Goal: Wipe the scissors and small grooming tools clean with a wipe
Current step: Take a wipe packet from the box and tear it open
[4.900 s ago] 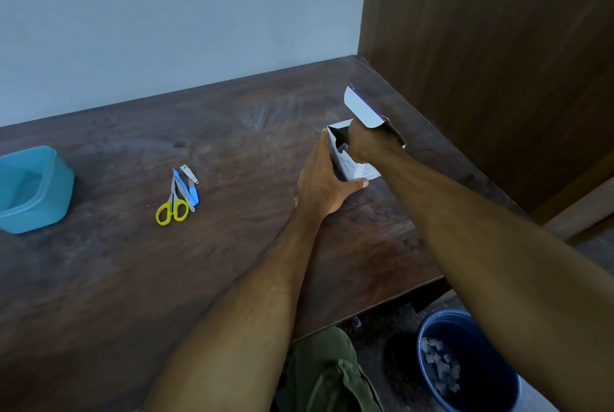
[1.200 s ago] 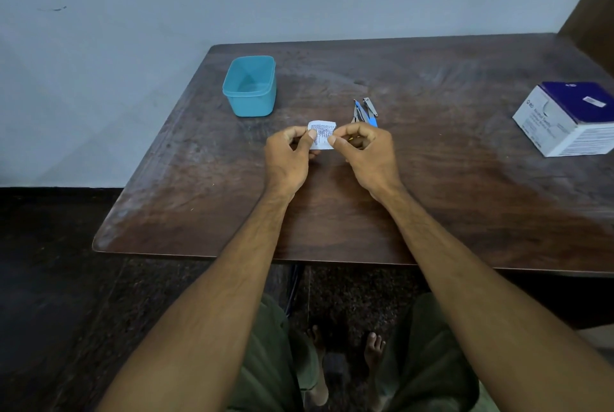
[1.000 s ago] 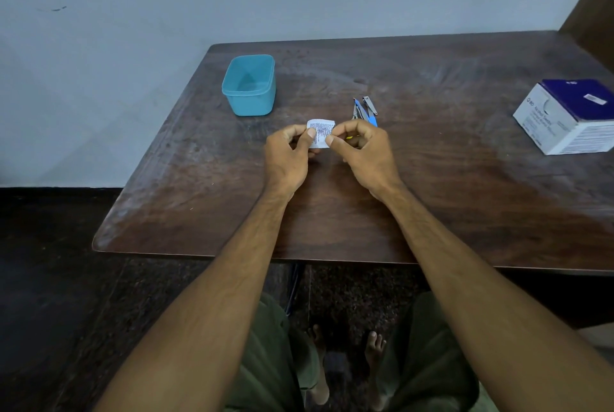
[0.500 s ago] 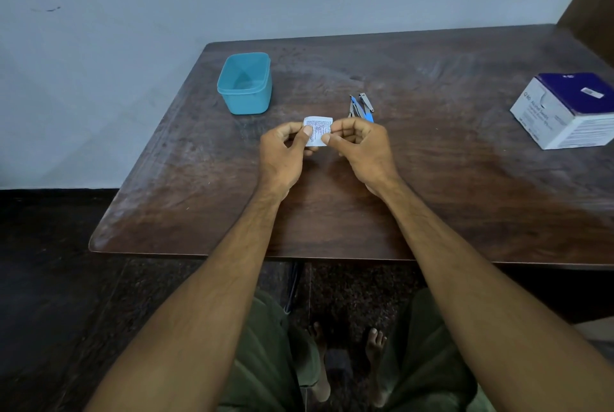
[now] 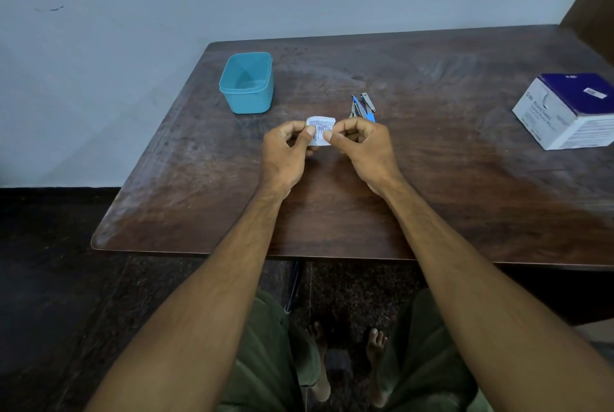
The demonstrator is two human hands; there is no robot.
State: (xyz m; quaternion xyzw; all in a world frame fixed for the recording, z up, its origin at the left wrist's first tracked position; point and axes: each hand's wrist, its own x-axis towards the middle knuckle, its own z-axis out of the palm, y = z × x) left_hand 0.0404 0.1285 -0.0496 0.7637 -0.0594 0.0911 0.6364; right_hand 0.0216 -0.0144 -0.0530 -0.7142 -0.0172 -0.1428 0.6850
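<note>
Wipe packet point(image 5: 319, 130): small white square sachet with printed text, held up above the table point(image 5: 432, 199) mid-frame, between both hands. Looks sealed, no tear visible.

Left hand point(image 5: 288, 151): thumb and forefinger pinch the packet's left edge, other fingers curled in. Right hand point(image 5: 364, 149): thumb and forefinger pinch the right edge, rest curled. Thumb tips nearly meet across the packet face.

Grooming tools point(image 5: 363, 107): small cluster lying flat on the table just behind the right hand, partly hidden by its knuckles. Visible: a metal nail clipper point(image 5: 368, 102), a blue-handled piece, thin grey blades pointing away from the person. Scissor handles are hidden by the hand. Nothing touches the tools.

Teal plastic container point(image 5: 247, 84): open top, upright, left of the tools and well apart from them, toward the far left of the table. Contents can't be made out.

White-and-dark-blue cardboard box point(image 5: 566, 110): far right of the table, flap closed, printed sides facing the camera, well apart from everything else.

Table is dark wood, worn finish, set against a pale wall point(image 5: 166, 12). Person seated, green trousers and bare feet showing under the near edge.
</note>
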